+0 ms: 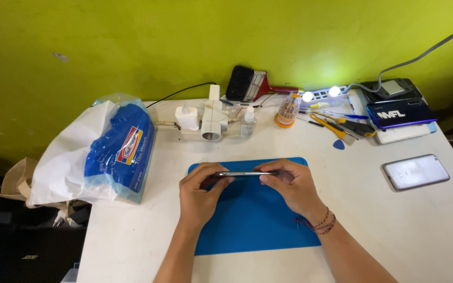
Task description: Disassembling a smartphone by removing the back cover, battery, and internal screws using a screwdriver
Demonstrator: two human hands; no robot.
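I see both hands over the blue mat (252, 220) on the white surface (394, 225). The left hand (199, 195) and the right hand (292, 183) hold a thin phone (245, 173) edge-on between them, just above the mat's far half. The left hand's fingers (221, 179) are closed on its left end, the right hand's fingers (267, 178) pinched on its right end. A second phone (416, 171) lies face up well off to the right. At the far edge stand a white power adapter block (201, 122), a small clear bottle (248, 123) and a screwdriver bit set (287, 111). A blue-and-white plastic bag (106, 157) sits at the left.
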